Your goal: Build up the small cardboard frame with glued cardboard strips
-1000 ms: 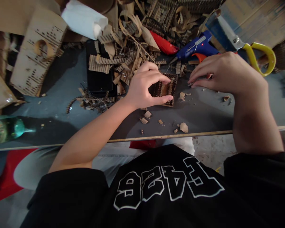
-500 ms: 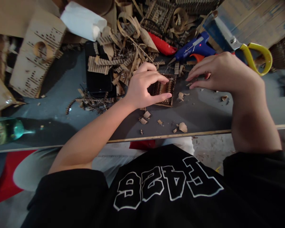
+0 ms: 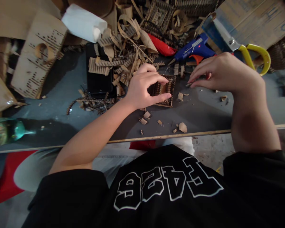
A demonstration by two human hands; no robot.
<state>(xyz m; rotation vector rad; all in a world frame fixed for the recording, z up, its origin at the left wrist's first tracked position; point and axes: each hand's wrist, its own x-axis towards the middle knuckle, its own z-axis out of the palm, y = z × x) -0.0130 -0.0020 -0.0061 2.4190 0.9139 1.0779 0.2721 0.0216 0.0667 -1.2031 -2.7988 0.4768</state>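
Note:
A small rectangular corrugated-cardboard piece (image 3: 163, 90) with a raised ribbed border lies on the grey table. My left hand (image 3: 142, 85) rests over its left side, thumb and index finger spread apart across it; its other fingers are curled behind. To the right, my right hand (image 3: 211, 72) hovers just above the table with thumb and fingertips drawn together on a small cardboard scrap (image 3: 188, 85), which is partly hidden. A blue glue gun (image 3: 192, 47) with an orange trigger lies just beyond this hand, its nozzle pointing towards the ribbed piece.
Yellow-handled scissors (image 3: 245, 52) and a red-handled tool (image 3: 161, 46) lie at the back. Cardboard strips (image 3: 123, 63) heap over a black phone (image 3: 98, 80). A white roll (image 3: 83, 22), punched cardboard (image 3: 35, 60) and a green bottle (image 3: 7, 130) are leftward. Scraps (image 3: 182, 127) dot the front edge.
My right hand has shifted very slightly, its fingertips a touch closer together. My left hand and the ribbed cardboard piece stay where they were.

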